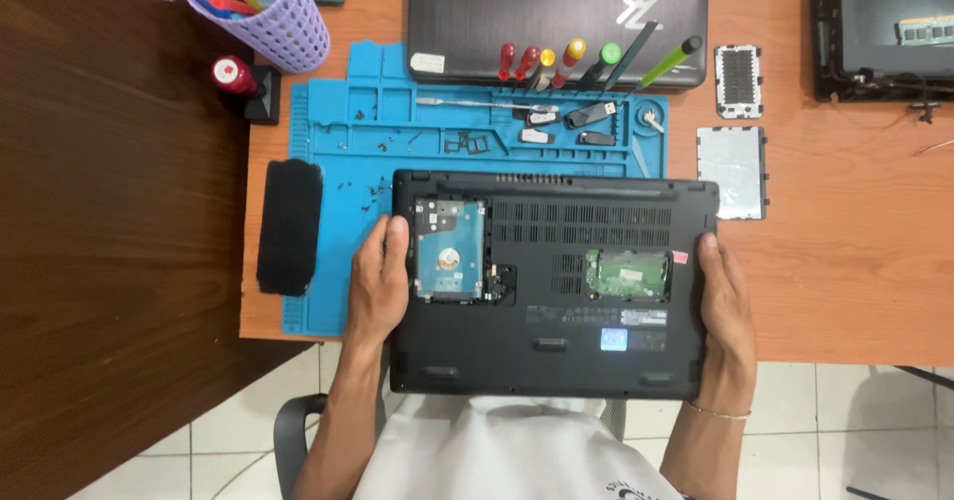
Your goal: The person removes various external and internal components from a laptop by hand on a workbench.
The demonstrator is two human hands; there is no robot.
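Head view: upturned black laptop (556, 291), hard drive (449, 249) exposed; left hand (380, 283) and right hand (723, 306) clamp fingers on its sides, blue mat (338, 132) beneath.

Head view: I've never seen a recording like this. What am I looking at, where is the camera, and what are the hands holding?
The camera sits on a person's head and looks down at their own two bare hands; there is no robot. The left hand and right hand grip the two sides of a black laptop lying upside down, its covers off so a silver drive and a green board show. It rests on a blue mat on an orange desk. Behind are screwdrivers, another laptop and two removed covers.
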